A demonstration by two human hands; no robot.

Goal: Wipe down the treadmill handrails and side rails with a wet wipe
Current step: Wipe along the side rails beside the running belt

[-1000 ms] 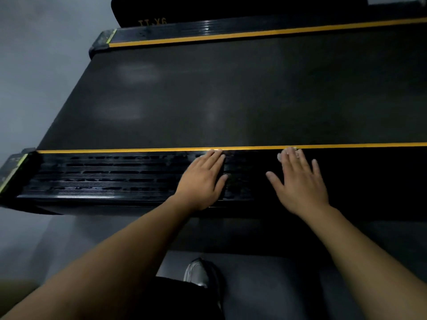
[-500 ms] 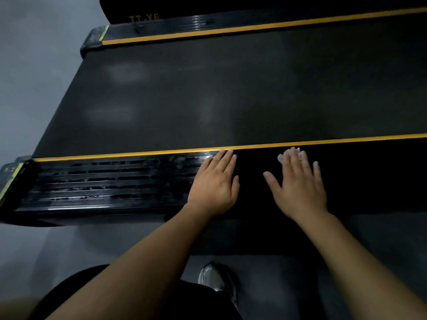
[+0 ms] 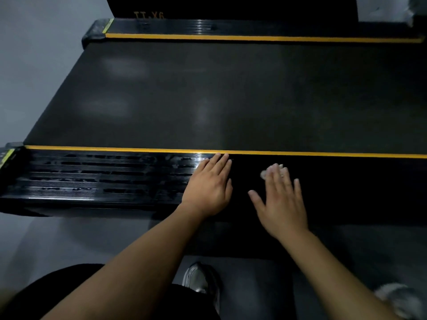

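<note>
Wet wipe (image 3: 272, 169) lies on the near side rail (image 3: 92, 179), just below the yellow stripe (image 3: 115, 148), w/ its white edge peeking past the fingertips of our right hand (image 3: 282, 204). That hand's grip is apart: fingers straight & spread, pressing flat on the wipe. Our left hand (image 3: 208, 190) rests palm-down on the rail just beside it, grip also apart, fingers straight. Rail to its left shows glossy, patchy streaks. Belt (image 3: 208, 93) lies beyond; our shoe (image 3: 198, 278) on the floor (image 3: 69, 239).

The wet wipe (image 3: 264, 174) is mostly hidden under the blurred right grip (image 3: 280, 204). The near side rail (image 3: 346, 181) is cut off at the frame's right edge. A pale blur (image 3: 402, 299) at lower right cannot be identified.
</note>
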